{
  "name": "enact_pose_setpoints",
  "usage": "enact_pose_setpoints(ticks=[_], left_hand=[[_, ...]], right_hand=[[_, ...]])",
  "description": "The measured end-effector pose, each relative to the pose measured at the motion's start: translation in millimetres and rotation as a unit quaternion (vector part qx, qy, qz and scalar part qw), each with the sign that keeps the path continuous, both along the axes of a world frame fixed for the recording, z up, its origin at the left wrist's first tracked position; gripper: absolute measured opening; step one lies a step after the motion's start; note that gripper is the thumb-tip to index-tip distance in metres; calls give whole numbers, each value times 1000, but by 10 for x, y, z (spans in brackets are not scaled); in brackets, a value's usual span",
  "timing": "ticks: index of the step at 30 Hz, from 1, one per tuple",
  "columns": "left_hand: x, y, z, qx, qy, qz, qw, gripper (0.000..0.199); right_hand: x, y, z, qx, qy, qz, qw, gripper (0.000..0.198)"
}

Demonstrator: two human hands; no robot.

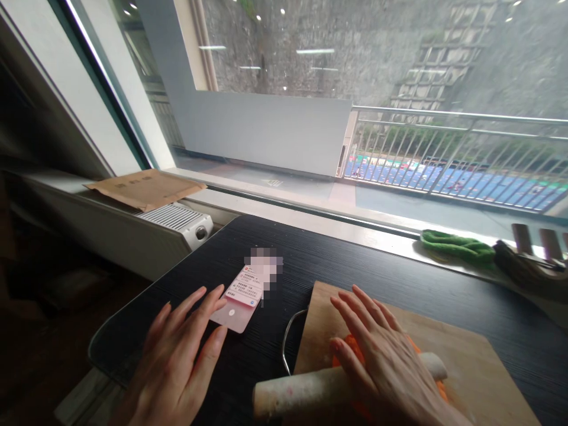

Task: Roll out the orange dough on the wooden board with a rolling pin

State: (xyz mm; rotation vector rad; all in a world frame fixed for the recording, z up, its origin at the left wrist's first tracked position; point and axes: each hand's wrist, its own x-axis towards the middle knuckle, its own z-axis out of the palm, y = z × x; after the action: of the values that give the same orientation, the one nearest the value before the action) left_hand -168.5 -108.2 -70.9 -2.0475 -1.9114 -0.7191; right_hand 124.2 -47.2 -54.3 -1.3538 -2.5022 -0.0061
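My left hand (pixel 177 355) is open, its fingers stretched out beside a phone (pixel 235 316). A fingertip reaches the phone's lower left edge; whether it touches, I cannot tell. The phone is lit, with message panels on a pink screen and its top part pixelated. My right hand (pixel 377 349) lies flat with fingers extended over a pale rolling pin (pixel 297 391). The pin rests slantwise across a wooden cutting board (pixel 465 361). Beneath the hand and pin is something soft and orange (pixel 356 345), which looks like dough and is mostly hidden.
A metal loop handle (pixel 286 343) sticks out from the board's left side over the black table (pixel 284 236). On the windowsill lie a green cloth (pixel 457 245) and a dark bundle (pixel 523 266). A brown envelope (pixel 148 186) rests on the white ledge unit (pixel 181 222) at left.
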Motion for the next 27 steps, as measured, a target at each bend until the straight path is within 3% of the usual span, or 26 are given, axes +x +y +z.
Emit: enact_pose_setpoints(ticks=[18,23,27], left_hand=[[49,6,-30,8,27,-18,999,52],[83,-52,46,19,-19,-18,999,51],[330,-122,150,46,-103,-57,992,47]], right_hand=[[0,10,-22,3,-5,-4,1000,51],[21,-34,-33,-4,0,-9,1000,51],[-28,63,22,-26,2,-6,1000,51]])
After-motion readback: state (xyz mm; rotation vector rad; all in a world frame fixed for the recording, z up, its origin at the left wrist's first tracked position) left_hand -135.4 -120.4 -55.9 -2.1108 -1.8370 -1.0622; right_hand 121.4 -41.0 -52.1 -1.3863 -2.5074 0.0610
